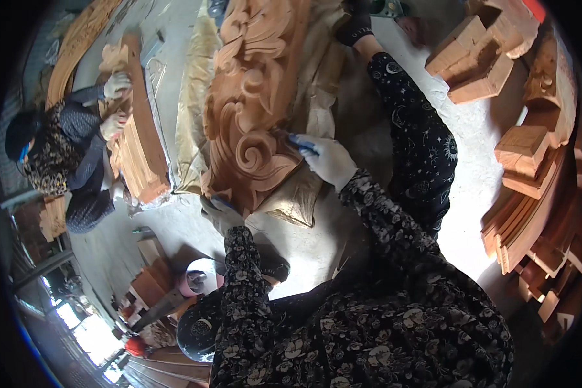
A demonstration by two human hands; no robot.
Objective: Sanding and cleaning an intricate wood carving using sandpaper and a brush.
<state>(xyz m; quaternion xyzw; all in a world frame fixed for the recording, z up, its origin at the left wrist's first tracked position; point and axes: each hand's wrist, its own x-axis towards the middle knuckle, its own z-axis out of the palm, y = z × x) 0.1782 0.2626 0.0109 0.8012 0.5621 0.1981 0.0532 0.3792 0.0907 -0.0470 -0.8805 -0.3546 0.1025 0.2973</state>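
Observation:
A reddish-brown carved wooden panel (236, 119) with scrolls and leaf shapes lies in front of me. My right hand (333, 163), in a white glove, is closed around a small blue-handled tool (302, 143). The tool's dark end reaches the panel's right side, beside the large spiral; its exact kind is hard to make out. At the near left corner of the panel, my gloved left hand (222, 215) grips the edge, its fingers partly hidden. Brownish wrapped padding (294, 200) shows beneath the panel.
On the left, a co-worker (77, 149) in white gloves handles another long wooden piece (142, 142). Stacked wooden blocks (524, 152) and curved lengths (524, 220) line the right side. My outstretched leg (420, 136) lies right of the panel. A pinkish-white bucket (200, 278) stands near my left forearm.

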